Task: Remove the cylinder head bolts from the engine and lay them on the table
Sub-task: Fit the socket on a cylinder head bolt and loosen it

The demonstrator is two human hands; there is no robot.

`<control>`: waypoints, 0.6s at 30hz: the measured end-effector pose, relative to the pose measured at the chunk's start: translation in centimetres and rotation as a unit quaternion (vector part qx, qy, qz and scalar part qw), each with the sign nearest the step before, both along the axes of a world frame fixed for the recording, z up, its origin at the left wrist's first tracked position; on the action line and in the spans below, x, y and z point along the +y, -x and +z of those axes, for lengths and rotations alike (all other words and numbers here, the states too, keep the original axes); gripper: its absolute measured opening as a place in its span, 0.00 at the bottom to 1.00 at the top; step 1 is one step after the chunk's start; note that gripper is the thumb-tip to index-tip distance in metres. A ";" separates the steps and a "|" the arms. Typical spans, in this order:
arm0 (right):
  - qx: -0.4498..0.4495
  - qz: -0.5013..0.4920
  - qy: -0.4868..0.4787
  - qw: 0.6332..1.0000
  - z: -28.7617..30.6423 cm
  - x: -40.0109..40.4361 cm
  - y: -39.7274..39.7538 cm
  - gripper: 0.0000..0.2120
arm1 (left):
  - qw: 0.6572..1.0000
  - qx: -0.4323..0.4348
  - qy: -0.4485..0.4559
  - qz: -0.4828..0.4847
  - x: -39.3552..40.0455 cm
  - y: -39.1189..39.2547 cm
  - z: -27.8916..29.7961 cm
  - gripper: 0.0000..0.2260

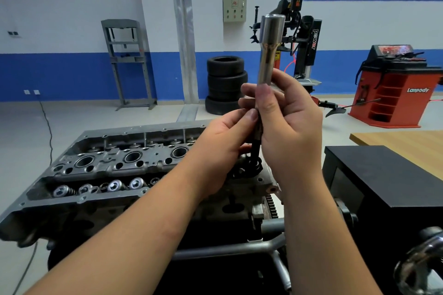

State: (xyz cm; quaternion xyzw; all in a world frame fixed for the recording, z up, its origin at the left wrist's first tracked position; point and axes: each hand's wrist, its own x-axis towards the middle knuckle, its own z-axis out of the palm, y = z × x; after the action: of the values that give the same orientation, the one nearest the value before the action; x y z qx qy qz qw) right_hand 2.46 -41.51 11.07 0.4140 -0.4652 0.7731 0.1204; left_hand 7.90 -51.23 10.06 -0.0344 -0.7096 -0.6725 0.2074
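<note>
- Head view: the right hand (285, 117) grips a long chrome socket (269, 50) held upright above the engine (107, 170).
- The left hand (225, 141) pinches the dark bolt (256, 143) that hangs out of the socket's lower end, its fingers touching the right hand's.
- The engine's open top holds valve springs (115, 185) in a row.
- Just right stands a black box (383, 175), beyond it a wooden table (407, 143).
- Stacked tyres (225, 84) stand behind.

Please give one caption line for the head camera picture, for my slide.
Above the cylinder head, right hand holds a long socket upright while left hand pinches its dark lower shaft.
</note>
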 end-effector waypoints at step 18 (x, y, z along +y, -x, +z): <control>0.016 -0.041 -0.007 0.999 -0.1 -0.3 -0.2 0.07 | 1.000 -0.006 -0.006 0.011 0.0 -0.1 0.1 0.16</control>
State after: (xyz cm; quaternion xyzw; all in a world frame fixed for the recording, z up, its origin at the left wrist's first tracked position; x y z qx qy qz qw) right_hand 2.63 -41.84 10.97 0.4079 -0.4854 0.7572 0.1568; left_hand 7.98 -51.22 10.21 -0.0215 -0.7071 -0.6748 0.2105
